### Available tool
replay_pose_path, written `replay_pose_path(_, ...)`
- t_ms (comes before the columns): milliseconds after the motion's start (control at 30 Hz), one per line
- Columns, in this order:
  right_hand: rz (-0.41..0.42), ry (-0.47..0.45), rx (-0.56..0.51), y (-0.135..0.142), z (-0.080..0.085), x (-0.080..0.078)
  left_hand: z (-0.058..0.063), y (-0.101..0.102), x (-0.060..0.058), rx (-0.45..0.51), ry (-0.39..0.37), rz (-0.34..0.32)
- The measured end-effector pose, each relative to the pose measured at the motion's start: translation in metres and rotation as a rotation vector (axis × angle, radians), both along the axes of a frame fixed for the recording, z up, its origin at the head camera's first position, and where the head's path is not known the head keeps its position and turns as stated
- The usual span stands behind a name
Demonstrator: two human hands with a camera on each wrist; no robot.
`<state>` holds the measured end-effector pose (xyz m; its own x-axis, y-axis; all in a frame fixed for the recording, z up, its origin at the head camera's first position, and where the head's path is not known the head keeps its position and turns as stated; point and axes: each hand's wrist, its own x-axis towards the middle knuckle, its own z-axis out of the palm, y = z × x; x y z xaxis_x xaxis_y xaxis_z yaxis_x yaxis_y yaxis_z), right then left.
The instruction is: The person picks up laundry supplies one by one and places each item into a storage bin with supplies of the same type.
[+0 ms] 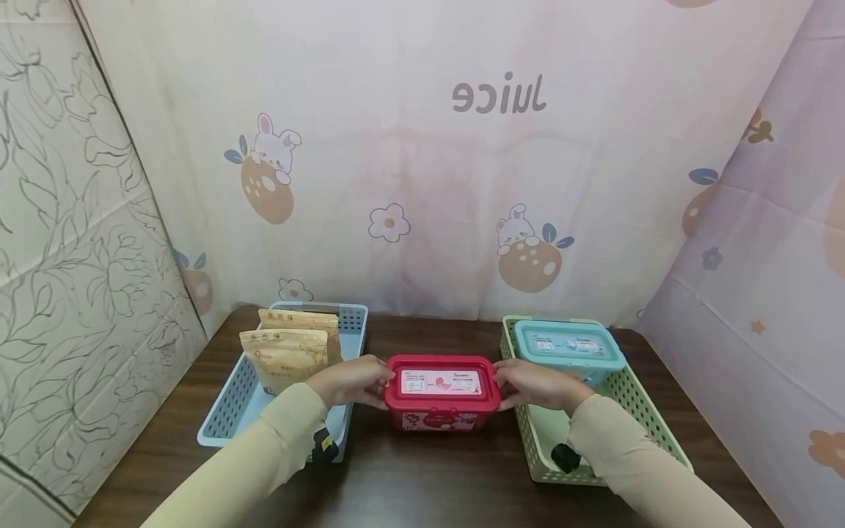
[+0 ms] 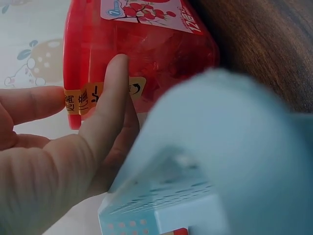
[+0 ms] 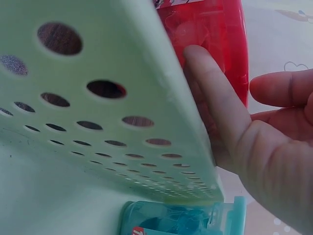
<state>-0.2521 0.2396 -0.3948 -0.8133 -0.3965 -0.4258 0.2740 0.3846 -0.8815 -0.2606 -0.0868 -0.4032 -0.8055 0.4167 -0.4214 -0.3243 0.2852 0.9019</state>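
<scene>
A red plastic box with a lid and a white label stands between my two hands in the head view. My left hand holds its left end. In the left wrist view, the thumb lies on the box's side wall and a fingertip touches the lid's rim by a yellow sticker. At the other end, my right hand holds the box, its thumb against the red wall. Whether the box's base touches the table cannot be told.
Left of the box is a blue basket with two tan pouches. A green basket on the right holds a turquoise lidded box. Both baskets stand close beside the red box on the dark wooden table. A printed curtain hangs behind.
</scene>
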Motion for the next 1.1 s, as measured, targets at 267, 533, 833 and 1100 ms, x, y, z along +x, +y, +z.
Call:
replay_pose_path(267, 0.007, 0.018, 0.002, 0.002, 0.000, -0.001, 0.003, 0.001, 0.001, 0.029, 0.001, 0.001)
replay_pose_path(533, 0.004, 0.025, -0.021, 0.005, 0.007, 0.001, 0.010, -0.004, -0.001, 0.069, 0.033, 0.027)
replay_pose_path(833, 0.021, 0.101, -0.086, 0.010, 0.014, 0.006, 0.017, -0.013, 0.002, 0.114, 0.087, 0.059)
replay_pose_path(1100, -0.067, 0.168, -0.175, 0.014, 0.021, 0.011, 0.020, -0.015, 0.004, 0.191, 0.133, 0.094)
